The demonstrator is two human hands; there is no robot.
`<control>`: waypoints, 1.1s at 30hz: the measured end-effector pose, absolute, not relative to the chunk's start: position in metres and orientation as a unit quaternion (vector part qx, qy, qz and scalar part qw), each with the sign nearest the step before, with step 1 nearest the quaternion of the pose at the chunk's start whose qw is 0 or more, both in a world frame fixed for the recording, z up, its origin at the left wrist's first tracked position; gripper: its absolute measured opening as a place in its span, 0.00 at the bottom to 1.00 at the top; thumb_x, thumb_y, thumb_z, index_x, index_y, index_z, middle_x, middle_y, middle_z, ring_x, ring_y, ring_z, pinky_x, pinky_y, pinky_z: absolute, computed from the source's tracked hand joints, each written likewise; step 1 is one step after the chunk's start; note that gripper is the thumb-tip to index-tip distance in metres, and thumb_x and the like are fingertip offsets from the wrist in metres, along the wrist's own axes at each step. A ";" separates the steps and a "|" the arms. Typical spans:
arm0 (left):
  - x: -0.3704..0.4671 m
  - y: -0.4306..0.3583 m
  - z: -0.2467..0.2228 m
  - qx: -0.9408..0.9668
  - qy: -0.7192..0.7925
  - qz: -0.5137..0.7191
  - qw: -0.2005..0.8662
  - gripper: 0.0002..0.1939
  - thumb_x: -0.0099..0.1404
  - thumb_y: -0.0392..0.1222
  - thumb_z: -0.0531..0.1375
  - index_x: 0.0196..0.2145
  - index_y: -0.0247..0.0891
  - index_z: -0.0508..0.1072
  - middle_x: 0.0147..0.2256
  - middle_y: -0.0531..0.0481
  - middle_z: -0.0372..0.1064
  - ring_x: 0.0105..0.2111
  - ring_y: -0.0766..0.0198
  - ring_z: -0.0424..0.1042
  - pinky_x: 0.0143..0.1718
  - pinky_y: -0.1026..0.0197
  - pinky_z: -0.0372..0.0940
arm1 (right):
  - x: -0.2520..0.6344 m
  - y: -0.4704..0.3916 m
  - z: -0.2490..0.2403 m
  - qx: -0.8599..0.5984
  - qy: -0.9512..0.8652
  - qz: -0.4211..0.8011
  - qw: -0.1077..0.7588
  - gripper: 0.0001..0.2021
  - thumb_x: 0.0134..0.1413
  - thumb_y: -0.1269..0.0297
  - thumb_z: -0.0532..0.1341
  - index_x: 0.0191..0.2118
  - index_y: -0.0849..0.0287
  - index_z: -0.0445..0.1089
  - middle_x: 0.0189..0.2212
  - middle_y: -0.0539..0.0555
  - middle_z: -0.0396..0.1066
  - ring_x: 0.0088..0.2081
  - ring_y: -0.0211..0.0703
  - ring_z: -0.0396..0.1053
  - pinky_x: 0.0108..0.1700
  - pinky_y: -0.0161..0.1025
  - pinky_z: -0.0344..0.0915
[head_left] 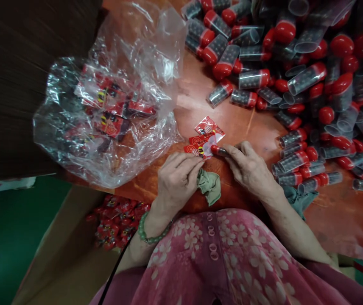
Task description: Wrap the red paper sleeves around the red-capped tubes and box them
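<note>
My left hand (179, 177), with a green bead bracelet on its wrist, pinches the lower edge of a red printed packet (196, 144). In my right hand (248, 167) is a small clear tube with a red cap (219, 150), held between thumb and fingers, its red end pointing left at the packet's right side. Another red packet (207, 126) lies just beyond, partly overlapped. A green cloth (209, 186) rests between the hands, touching the left fingertips.
Many red-capped clear tubes (253, 79) are heaped at the back and right of the brown table (194, 89). A clear plastic bag (137, 148) with red packets lies at left. Below the table edge is a box (57, 241) of red pieces (116, 220). A dark cloth (299, 199) is by my right wrist.
</note>
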State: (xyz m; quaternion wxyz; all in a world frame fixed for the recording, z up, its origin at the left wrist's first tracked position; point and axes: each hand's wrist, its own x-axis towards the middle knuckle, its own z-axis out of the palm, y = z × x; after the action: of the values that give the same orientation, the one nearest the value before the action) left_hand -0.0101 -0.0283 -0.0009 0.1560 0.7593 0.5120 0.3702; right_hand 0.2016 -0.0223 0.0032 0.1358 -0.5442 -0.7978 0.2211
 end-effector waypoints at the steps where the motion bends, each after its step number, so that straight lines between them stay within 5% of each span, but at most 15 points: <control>1: -0.011 -0.028 0.003 0.742 0.509 0.392 0.193 0.04 0.65 0.35 0.62 0.33 0.35 0.79 0.31 0.49 0.78 0.31 0.66 0.75 0.34 0.63 0.70 | 0.204 -0.022 0.003 -0.544 -0.792 0.228 0.160 0.16 0.68 0.68 0.52 0.56 0.57 0.69 0.36 0.56 0.65 0.35 0.44 0.67 0.40 0.41 0.69; 6: -0.015 -0.028 0.009 0.688 0.490 0.446 0.296 0.02 0.61 0.34 0.66 0.30 0.36 0.79 0.28 0.51 0.79 0.27 0.69 0.76 0.31 0.68 0.70 | 0.222 -0.023 0.012 -0.537 -0.731 0.284 0.310 0.13 0.62 0.67 0.61 0.51 0.53 0.73 0.35 0.53 0.71 0.36 0.44 0.69 0.40 0.42 0.69; 12: -0.015 -0.027 0.007 0.664 0.487 0.460 0.333 0.02 0.58 0.35 0.69 0.31 0.37 0.80 0.29 0.50 0.79 0.28 0.69 0.76 0.31 0.68 0.71 | 0.222 -0.029 0.036 -0.492 -0.711 0.370 0.339 0.16 0.59 0.69 0.64 0.52 0.50 0.73 0.38 0.53 0.74 0.39 0.44 0.70 0.41 0.42 0.68; 33: -0.015 -0.033 0.002 0.784 0.433 0.332 0.298 0.05 0.67 0.38 0.61 0.35 0.35 0.76 0.31 0.50 0.75 0.31 0.68 0.72 0.35 0.64 0.68 | 0.219 -0.014 0.063 -0.423 -0.830 0.361 0.033 0.14 0.66 0.68 0.56 0.53 0.55 0.72 0.33 0.53 0.66 0.32 0.39 0.67 0.35 0.36 0.64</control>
State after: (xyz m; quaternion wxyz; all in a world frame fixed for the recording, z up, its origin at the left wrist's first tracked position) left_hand -0.0149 -0.0331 0.0016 0.2980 0.7835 0.4328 0.3315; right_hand 0.2193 -0.0140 0.0630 0.0332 -0.4229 -0.8304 0.3613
